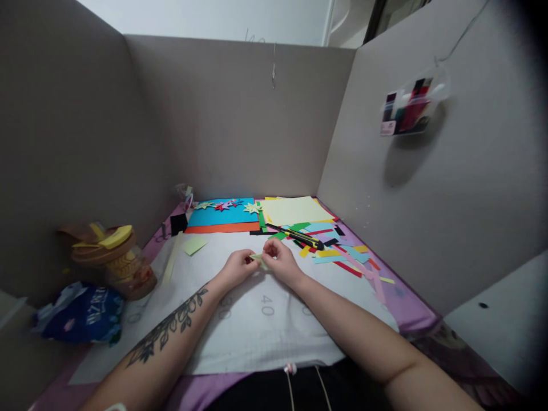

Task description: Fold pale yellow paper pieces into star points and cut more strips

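A small pale green paper piece (257, 258) is pinched between my two hands over the white sheet (257, 337). My left hand (240, 266) grips its left side with the fingertips. On the right side, my right hand (280, 260) closes thumb and fingers round the same piece. Its folds are too small to make out. Left of my hands lie a pale green square (195, 245) and a long pale strip (172, 257). Folded paper stars, one pale yellow (253, 208), rest on and beside the blue sheet (205, 219) behind.
A yellow-black cutter (303, 237) lies among coloured strips (334, 254) at the right. Behind it is a cream paper stack (297, 210). At the left stand a brown-lidded cup (131, 271) and a blue packet (85, 314). Grey panels (240, 114) enclose three sides.
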Demonstrator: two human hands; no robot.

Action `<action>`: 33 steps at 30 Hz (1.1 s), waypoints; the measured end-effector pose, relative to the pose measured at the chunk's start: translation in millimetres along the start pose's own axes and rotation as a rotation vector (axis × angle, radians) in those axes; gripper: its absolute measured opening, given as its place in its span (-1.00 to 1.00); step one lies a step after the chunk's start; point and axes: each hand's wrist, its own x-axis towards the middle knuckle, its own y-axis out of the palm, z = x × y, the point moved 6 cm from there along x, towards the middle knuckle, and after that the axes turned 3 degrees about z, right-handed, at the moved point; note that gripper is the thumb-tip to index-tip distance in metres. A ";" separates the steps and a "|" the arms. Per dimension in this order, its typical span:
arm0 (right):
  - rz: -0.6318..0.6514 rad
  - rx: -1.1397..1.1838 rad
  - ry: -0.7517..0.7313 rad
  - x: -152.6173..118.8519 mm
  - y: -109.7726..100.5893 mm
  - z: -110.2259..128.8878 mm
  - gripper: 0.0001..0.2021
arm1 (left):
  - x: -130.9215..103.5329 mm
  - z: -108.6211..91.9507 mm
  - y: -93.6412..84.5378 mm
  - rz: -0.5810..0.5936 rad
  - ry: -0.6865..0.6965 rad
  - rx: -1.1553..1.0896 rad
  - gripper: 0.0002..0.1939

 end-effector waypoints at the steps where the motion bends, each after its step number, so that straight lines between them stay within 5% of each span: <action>1: -0.017 0.024 0.004 0.9 -1.8 -0.7 -0.90 | 0.3 -0.7 -0.5 -0.010 -0.005 -0.019 -0.81; 11: -0.159 0.118 0.046 9.4 -25.1 -6.0 -0.84 | -0.3 -1.1 -14.7 -0.134 -0.050 -0.117 -0.84; 18: 0.020 -0.064 -0.002 -1.5 -1.6 -1.2 -0.89 | -2.6 -8.9 -4.8 -0.105 0.025 -0.083 -0.79; 33: 0.020 0.184 0.140 1.6 -1.2 -18.2 -0.86 | 0.7 11.2 -32.6 -0.347 -0.103 -0.277 -0.81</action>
